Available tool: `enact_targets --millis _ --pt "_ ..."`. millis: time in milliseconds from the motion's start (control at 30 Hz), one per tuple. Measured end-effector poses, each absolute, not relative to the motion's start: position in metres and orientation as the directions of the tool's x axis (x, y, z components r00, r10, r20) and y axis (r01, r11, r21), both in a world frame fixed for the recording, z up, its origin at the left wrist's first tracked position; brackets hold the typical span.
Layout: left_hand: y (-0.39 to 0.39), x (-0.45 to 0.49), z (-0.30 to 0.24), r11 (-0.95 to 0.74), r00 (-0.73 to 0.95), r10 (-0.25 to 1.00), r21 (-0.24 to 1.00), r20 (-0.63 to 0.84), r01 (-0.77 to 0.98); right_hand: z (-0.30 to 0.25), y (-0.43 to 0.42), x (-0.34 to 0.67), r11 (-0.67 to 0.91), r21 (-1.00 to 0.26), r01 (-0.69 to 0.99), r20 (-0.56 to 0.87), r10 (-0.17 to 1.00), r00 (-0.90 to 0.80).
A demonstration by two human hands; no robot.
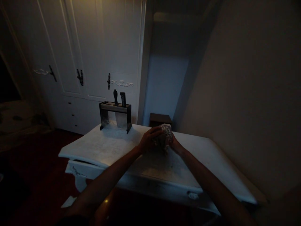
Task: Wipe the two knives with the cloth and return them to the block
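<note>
Both hands meet over the white table, around a bunched grey-and-white patterned cloth. My left hand is closed on its left side, and a ring shows on one finger. From the right, my right hand grips the cloth, its fingers largely hidden behind it. Part of the cloth hangs down between the hands. Dim light keeps me from telling whether anything is wrapped inside. Left of the hands and apart from them stands a knife rack with two dark-handled knives in it.
White wardrobe doors with dark handles rise behind the table. A dark brown box-like piece stands beyond the table's back edge. A plain wall runs close along the right side. Red carpet covers the floor at left.
</note>
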State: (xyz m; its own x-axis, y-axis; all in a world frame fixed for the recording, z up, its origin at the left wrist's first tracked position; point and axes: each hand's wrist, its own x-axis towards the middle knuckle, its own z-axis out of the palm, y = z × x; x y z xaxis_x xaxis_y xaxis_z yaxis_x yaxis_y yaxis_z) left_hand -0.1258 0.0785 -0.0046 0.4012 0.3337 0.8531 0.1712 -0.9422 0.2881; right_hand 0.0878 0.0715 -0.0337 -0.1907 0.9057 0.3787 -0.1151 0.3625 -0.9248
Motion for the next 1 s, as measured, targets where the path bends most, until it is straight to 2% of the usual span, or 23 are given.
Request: enact_targets --millis 67,133,233,333,500,633,767,867,1000 --pt "0.074 -0.113 -0.004 -0.916 0.292 0.402 0.377 0.868 0.139 -0.023 0.061 0.078 0.325 -0.914 -0.244 0.383 0.889 -0.250" --pt "0.070 -0.101 -0.004 -0.890 0.194 0.456 0.439 0.869 0.126 -0.013 0.051 0.071 0.241 -0.918 -0.315 0.328 0.908 -0.262" --pt "0.070 -0.084 -0.009 -0.849 0.095 0.528 0.522 0.844 0.080 -0.003 0.042 0.067 0.117 -0.941 -0.318 0.197 0.953 -0.232" --pt "0.073 -0.069 -0.022 -0.778 0.060 0.629 0.628 0.775 0.041 0.000 0.038 0.069 0.081 -0.953 -0.292 0.143 0.970 -0.196" --pt "0.080 -0.057 -0.043 -0.719 0.215 0.681 0.694 0.700 0.019 -0.006 0.036 0.073 0.117 -0.957 -0.264 0.146 0.985 -0.092" --pt "0.082 -0.059 -0.045 -0.670 0.372 0.716 0.732 0.590 0.128 -0.010 0.038 0.078 0.195 -0.958 -0.209 0.197 0.980 0.009" --pt "0.076 -0.070 -0.044 -0.677 0.509 0.711 0.667 0.485 0.311 -0.007 0.042 0.092 0.269 -0.959 -0.085 0.263 0.961 0.080" --pt "0.069 -0.081 -0.047 -0.711 0.589 0.693 0.530 0.415 0.462 -0.002 0.044 0.109 0.304 -0.951 0.047 0.308 0.944 0.116" --pt "0.064 -0.095 -0.052 -0.755 0.658 0.654 0.368 0.374 0.542 0.008 0.043 0.140 0.300 -0.917 0.264 0.344 0.928 0.139"
